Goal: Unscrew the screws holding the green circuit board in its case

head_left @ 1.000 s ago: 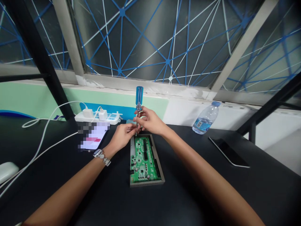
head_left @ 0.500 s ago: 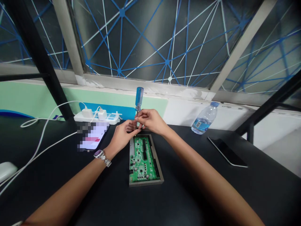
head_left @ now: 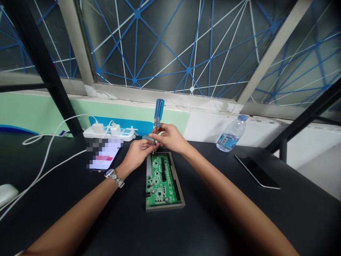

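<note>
A screwdriver (head_left: 159,111) with a clear blue handle stands nearly upright, leaning slightly right, over the far left corner of a green circuit board (head_left: 162,181). The board lies in a shallow grey metal case (head_left: 179,188) on the table. My right hand (head_left: 170,138) is closed, thumb and fingers pinching the screwdriver's thin shaft below the handle. Lower down, my left hand (head_left: 138,151) is closed around the shaft near its tip, by the case's far edge. Fingers partly hide the tip, so I cannot tell what it touches.
On the black table (head_left: 207,213), a lit phone (head_left: 106,154) and a white power strip (head_left: 126,134) with cables are at left. A white mouse (head_left: 7,193) sits at the left edge. To the right are a water bottle (head_left: 231,135) and a dark phone (head_left: 257,171).
The screwdriver's handle has tipped slightly to the right. My left fingers have straightened and lowered a little, and my right hand has shifted slightly left. The board and case stay put.
</note>
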`<move>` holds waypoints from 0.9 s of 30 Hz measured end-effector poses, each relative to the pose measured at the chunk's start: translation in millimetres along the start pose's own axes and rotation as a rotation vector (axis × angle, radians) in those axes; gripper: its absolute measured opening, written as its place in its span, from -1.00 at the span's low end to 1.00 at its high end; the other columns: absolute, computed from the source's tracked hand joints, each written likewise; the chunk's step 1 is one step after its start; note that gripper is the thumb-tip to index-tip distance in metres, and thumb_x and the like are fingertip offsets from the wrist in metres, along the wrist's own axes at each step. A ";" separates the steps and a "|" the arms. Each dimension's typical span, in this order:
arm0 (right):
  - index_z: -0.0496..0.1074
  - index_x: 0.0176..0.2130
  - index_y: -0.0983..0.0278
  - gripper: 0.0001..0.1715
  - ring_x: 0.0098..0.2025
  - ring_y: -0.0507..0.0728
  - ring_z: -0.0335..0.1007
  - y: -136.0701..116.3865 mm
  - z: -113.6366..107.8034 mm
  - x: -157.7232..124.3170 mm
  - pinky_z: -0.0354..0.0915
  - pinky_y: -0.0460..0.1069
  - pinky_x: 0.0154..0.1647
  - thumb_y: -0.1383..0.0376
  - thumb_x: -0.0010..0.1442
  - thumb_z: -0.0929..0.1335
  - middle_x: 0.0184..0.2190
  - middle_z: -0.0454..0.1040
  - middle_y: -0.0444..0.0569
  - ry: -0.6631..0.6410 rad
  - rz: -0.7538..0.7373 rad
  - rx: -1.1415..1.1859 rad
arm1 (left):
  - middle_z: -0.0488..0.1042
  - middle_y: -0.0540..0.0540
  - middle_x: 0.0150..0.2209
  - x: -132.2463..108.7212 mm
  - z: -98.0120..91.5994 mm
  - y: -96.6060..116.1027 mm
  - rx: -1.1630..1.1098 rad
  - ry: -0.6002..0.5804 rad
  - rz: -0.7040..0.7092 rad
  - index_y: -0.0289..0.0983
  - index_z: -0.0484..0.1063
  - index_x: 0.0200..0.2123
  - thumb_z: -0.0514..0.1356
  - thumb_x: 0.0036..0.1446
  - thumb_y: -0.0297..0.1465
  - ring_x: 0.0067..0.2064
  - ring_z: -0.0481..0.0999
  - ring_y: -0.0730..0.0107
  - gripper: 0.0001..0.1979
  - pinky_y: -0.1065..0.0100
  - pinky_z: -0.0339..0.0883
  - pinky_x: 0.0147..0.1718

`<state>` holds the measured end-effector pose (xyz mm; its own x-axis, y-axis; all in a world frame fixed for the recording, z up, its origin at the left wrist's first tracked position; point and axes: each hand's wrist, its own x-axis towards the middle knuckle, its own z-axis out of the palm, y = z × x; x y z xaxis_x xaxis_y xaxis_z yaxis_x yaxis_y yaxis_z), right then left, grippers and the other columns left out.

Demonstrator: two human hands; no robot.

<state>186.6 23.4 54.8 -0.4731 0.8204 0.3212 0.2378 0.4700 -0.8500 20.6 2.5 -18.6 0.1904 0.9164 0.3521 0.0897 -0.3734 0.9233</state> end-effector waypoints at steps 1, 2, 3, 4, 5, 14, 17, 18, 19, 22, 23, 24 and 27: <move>0.40 -0.23 0.32 -0.67 -0.53 0.03 0.48 -1.5 -1.4 -0.2 0.36 -0.09 -0.57 0.15 0.12 0.45 -0.39 0.47 -0.08 -0.041 0.029 0.038 | 0.63 -0.16 -0.24 0.7 -1.0 -0.9 -0.003 -0.027 -0.001 -0.32 0.54 -0.26 0.27 0.11 -0.30 -0.19 0.63 0.23 -0.80 0.26 0.47 -0.15; 0.40 -0.17 0.33 -0.66 -0.51 0.03 0.49 -3.1 -2.8 -0.4 0.36 -0.10 -0.57 0.16 0.14 0.44 -0.36 0.48 -0.06 -0.081 0.058 0.075 | 0.63 -0.18 -0.22 1.2 -1.9 -1.7 -0.003 -0.053 0.000 -0.33 0.54 -0.23 0.25 0.13 -0.30 -0.16 0.62 0.21 -0.79 0.25 0.46 -0.13; 0.40 -0.12 0.35 -0.65 -0.50 0.03 0.49 -4.6 -4.1 -0.6 0.37 -0.10 -0.56 0.19 0.16 0.42 -0.34 0.50 -0.04 -0.117 0.083 0.104 | 0.63 -0.19 -0.20 1.7 -2.4 -2.2 -0.002 -0.077 0.004 -0.33 0.53 -0.21 0.23 0.16 -0.31 -0.13 0.62 0.20 -0.78 0.23 0.45 -0.11; 0.41 -0.10 0.36 -0.67 -0.50 0.02 0.49 -6.1 -5.3 -0.8 0.37 -0.11 -0.55 0.22 0.18 0.41 -0.33 0.52 -0.02 -0.146 0.102 0.123 | 0.62 -0.19 -0.18 2.0 -2.8 -2.5 0.001 -0.101 0.010 -0.33 0.53 -0.20 0.21 0.17 -0.31 -0.11 0.61 0.19 -0.78 0.21 0.44 -0.08; 0.41 -0.09 0.37 -0.69 -0.49 0.01 0.50 -7.3 -6.2 -1.1 0.38 -0.13 -0.54 0.25 0.20 0.39 -0.31 0.54 0.01 -0.167 0.115 0.136 | 0.62 -0.19 -0.17 2.3 -3.0 -2.6 0.001 -0.120 0.018 -0.33 0.52 -0.20 0.19 0.18 -0.31 -0.09 0.60 0.19 -0.78 0.20 0.43 -0.06; 0.46 -0.25 0.36 -0.86 -0.52 0.02 0.50 -3.4 -4.9 -1.2 0.36 -0.11 -0.51 0.31 0.18 0.37 -0.42 0.55 -0.04 -0.100 0.041 0.073 | 0.60 -0.14 -0.19 -0.4 2.3 1.5 0.080 -0.050 0.105 -0.29 0.45 -0.16 0.25 0.15 -0.31 -0.14 0.60 0.25 -0.77 0.22 0.44 -0.07; 0.43 -0.34 0.32 -0.80 -0.54 0.06 0.50 2.7 -2.7 0.1 0.36 -0.07 -0.51 0.22 0.14 0.42 -0.47 0.52 -0.08 -0.060 -0.014 0.054 | 0.59 -0.08 -0.27 -3.4 4.9 3.8 0.184 0.087 0.132 -0.27 0.42 -0.22 0.31 0.08 -0.32 -0.22 0.60 0.27 -0.78 0.26 0.45 -0.15; 0.42 -0.35 0.31 -0.77 -0.54 0.07 0.50 4.3 -1.8 0.4 0.37 -0.06 -0.51 0.19 0.13 0.43 -0.47 0.52 -0.07 -0.043 -0.023 0.042 | 0.58 -0.07 -0.29 -4.5 5.7 4.4 0.207 0.118 0.133 -0.26 0.42 -0.25 0.31 0.08 -0.31 -0.24 0.60 0.28 -0.79 0.28 0.45 -0.17; 0.41 -0.36 0.31 -0.75 -0.54 0.08 0.50 5.6 -0.8 0.6 0.37 -0.05 -0.51 0.17 0.13 0.43 -0.47 0.51 -0.07 -0.022 -0.029 0.024 | 0.58 -0.07 -0.31 -5.4 6.5 4.7 0.217 0.140 0.130 -0.26 0.42 -0.27 0.32 0.07 -0.30 -0.26 0.60 0.28 -0.79 0.29 0.44 -0.20; 0.39 -0.39 0.28 -0.76 -0.54 0.08 0.49 8.0 2.4 0.6 0.35 -0.05 -0.51 0.18 0.12 0.43 -0.50 0.48 -0.10 0.050 -0.048 -0.062 | 0.57 -0.07 -0.34 -7.1 8.9 4.5 0.212 0.176 0.103 -0.27 0.42 -0.32 0.33 0.06 -0.24 -0.31 0.59 0.29 -0.75 0.32 0.44 -0.28; 0.38 -0.40 0.28 -0.77 -0.54 0.08 0.49 8.6 3.5 0.6 0.34 -0.05 -0.50 0.19 0.12 0.43 -0.51 0.48 -0.11 0.074 -0.054 -0.091 | 0.57 -0.07 -0.35 -7.1 9.5 4.2 0.206 0.182 0.092 -0.28 0.43 -0.33 0.34 0.05 -0.22 -0.32 0.59 0.29 -0.74 0.33 0.44 -0.30; 0.36 -0.41 0.27 -0.77 -0.54 0.07 0.48 9.1 4.5 0.5 0.33 -0.06 -0.49 0.19 0.12 0.43 -0.51 0.47 -0.11 0.095 -0.059 -0.115 | 0.57 -0.07 -0.36 -7.0 9.9 3.7 0.196 0.184 0.082 -0.28 0.43 -0.34 0.34 0.04 -0.22 -0.33 0.59 0.29 -0.74 0.33 0.44 -0.32; 0.34 -0.43 0.26 -0.73 -0.55 0.05 0.47 10.4 6.6 0.6 0.33 -0.06 -0.47 0.16 0.12 0.44 -0.50 0.47 -0.11 0.145 -0.063 -0.150 | 0.59 -0.09 -0.38 -5.2 9.2 1.7 0.129 0.165 0.059 -0.30 0.45 -0.37 0.33 0.05 -0.26 -0.33 0.60 0.28 -0.78 0.33 0.45 -0.31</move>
<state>183.1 26.6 43.5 -0.3667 0.8212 0.4372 0.3403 0.5558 -0.7584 28.8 -4.2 -20.3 0.0376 0.8997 0.4348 0.2100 -0.4325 0.8768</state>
